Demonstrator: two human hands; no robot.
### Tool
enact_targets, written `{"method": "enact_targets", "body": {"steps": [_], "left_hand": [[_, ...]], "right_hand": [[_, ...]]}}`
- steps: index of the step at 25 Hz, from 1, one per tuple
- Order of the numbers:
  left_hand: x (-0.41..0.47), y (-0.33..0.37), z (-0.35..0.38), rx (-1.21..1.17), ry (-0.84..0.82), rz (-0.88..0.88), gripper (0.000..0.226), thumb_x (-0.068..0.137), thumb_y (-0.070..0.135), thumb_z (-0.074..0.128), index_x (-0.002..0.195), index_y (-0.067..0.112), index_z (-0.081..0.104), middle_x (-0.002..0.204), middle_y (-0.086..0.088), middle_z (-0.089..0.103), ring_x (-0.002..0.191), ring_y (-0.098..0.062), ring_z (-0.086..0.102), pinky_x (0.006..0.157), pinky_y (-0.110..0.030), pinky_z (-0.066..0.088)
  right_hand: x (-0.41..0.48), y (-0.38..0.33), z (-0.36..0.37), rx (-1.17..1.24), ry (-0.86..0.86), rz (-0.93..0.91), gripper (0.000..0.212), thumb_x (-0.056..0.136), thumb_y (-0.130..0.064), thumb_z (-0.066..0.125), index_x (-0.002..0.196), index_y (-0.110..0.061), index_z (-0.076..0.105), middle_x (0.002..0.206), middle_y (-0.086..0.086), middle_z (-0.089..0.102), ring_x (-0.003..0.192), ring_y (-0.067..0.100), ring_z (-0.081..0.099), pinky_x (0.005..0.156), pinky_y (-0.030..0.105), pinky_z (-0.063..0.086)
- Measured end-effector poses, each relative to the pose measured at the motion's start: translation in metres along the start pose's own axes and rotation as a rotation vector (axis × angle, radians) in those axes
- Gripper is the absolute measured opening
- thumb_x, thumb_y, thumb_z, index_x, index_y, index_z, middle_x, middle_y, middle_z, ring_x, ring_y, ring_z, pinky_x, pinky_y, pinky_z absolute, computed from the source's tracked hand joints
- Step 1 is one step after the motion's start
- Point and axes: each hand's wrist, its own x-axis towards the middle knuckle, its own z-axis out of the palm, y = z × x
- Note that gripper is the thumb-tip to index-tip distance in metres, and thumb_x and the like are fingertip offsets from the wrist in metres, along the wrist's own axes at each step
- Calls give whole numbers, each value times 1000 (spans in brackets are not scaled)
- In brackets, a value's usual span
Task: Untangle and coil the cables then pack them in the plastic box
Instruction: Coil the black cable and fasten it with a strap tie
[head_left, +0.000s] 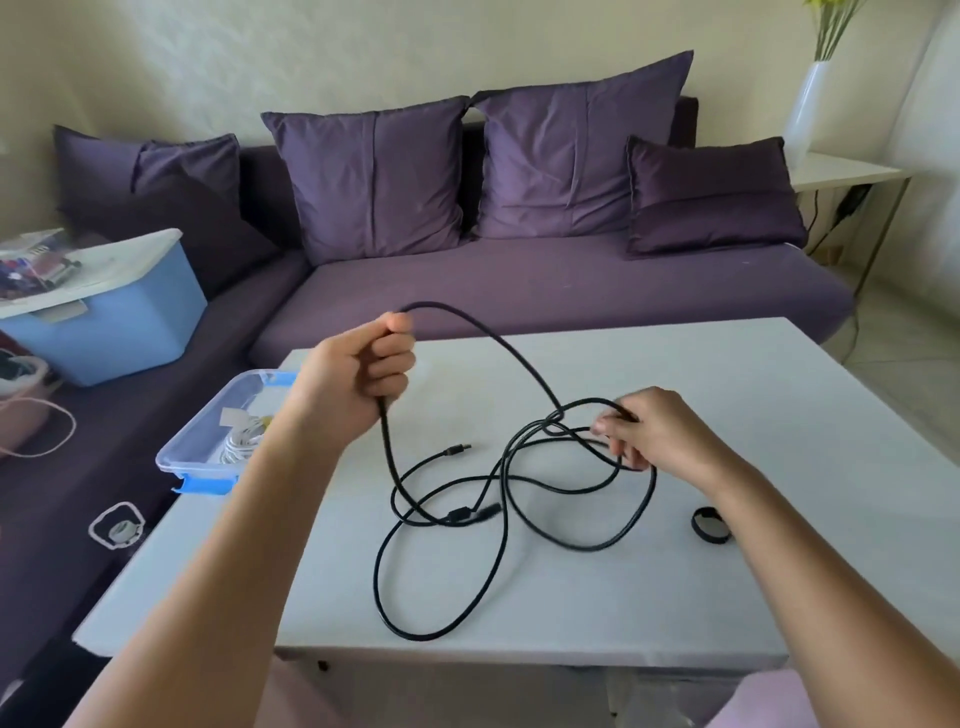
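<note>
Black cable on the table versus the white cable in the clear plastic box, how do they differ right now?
The long black cable sprawls in loose tangled loops on the white table; the white cable sits bundled inside the clear plastic box. The left hand and the right hand grip the black cable; no hand touches the white cable. Both are thin, flexible cords.

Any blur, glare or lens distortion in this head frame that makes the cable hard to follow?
Head view: soft, even light, no glare on the white table; the right hand and the black cable strands it pinches are motion-smeared; the left hand is sharp; wide-angle bending bows the table edges.
</note>
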Motion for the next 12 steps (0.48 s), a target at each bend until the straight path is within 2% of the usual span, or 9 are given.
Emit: {"method": "enact_targets", "body": {"steps": [2, 4, 6, 8, 10, 12], "left_hand": [[0, 8, -31, -275, 41, -64, 15, 64, 7, 56, 56, 18, 48, 48, 10, 28, 40, -3, 16, 33, -18, 17], [4, 8, -67, -504, 105, -111, 31, 47, -7, 64, 52, 16, 44, 50, 11, 22, 43, -2, 13, 32, -18, 16], [7, 11, -99, -677, 227, -105, 33, 55, -9, 62, 49, 14, 39, 51, 11, 19, 42, -2, 11, 31, -19, 14], [11, 17, -118, -750, 389, -20, 25, 68, 0, 46, 51, 15, 36, 43, 7, 20, 37, -5, 10, 29, -21, 15], [13, 25, -122, -882, 513, 108, 19, 67, 0, 36, 53, 14, 39, 39, 4, 22, 30, -10, 14, 29, -20, 14], [19, 33, -119, -1078, 616, 278, 19, 68, 1, 32, 57, 13, 41, 38, 4, 19, 28, -12, 14, 30, -19, 12]], "right_hand": [[-3, -4, -19, 465, -187, 83, 33, 92, -32, 52, 79, -5, 65, 49, -6, 34, 34, 5, 25, 38, 17, 20], [2, -11, -39, 892, -145, 43, 41, 91, -41, 39, 78, -9, 62, 46, -8, 28, 32, 2, 17, 36, 18, 11], [19, -13, -61, 1174, 102, 36, 41, 97, -39, 34, 75, -16, 60, 45, -10, 36, 28, 1, 19, 33, 16, 14], [35, -9, -83, 1351, 387, 13, 37, 102, -36, 31, 78, -18, 54, 54, -12, 56, 30, 3, 26, 33, 16, 19], [47, -4, -99, 1471, 603, -21, 36, 104, -34, 28, 86, -19, 54, 76, -10, 72, 38, 1, 34, 38, 13, 24], [56, -4, -105, 1566, 714, -57, 36, 104, -35, 25, 96, -21, 57, 97, -9, 72, 44, 1, 41, 43, 10, 29]]}}
